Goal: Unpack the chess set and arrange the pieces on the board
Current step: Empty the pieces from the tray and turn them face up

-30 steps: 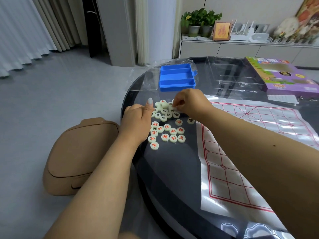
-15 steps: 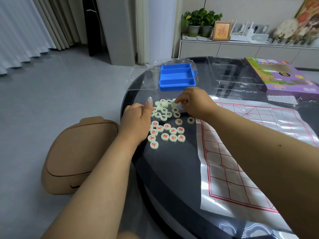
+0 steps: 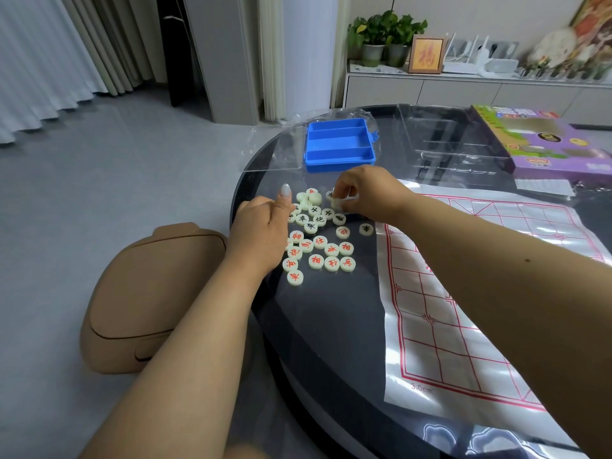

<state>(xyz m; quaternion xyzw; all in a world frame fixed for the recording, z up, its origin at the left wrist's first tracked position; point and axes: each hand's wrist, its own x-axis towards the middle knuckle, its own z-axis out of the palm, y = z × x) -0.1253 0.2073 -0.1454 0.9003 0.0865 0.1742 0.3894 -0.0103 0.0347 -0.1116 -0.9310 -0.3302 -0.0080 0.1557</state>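
Observation:
Several cream round chess pieces (image 3: 319, 241) with red or black characters lie loose on the dark glass table (image 3: 331, 326), left of the plastic board sheet (image 3: 463, 309) with its red grid. My right hand (image 3: 367, 193) hovers over the far end of the pile and pinches one cream piece (image 3: 337, 203) between thumb and fingers. At the pile's left edge rests my left hand (image 3: 261, 230), fingers curled under, thumb raised; what the fingers hold is hidden.
An open blue plastic case (image 3: 337, 144) stands beyond the pile. Clear plastic packaging (image 3: 447, 140) and a purple game box (image 3: 543, 144) lie at the back right. A tan stool (image 3: 149, 293) sits on the floor left of the table.
My right hand has curled its fingers and lifted one piece from the far end of the pile. The left hand has stayed at the pile's left edge.

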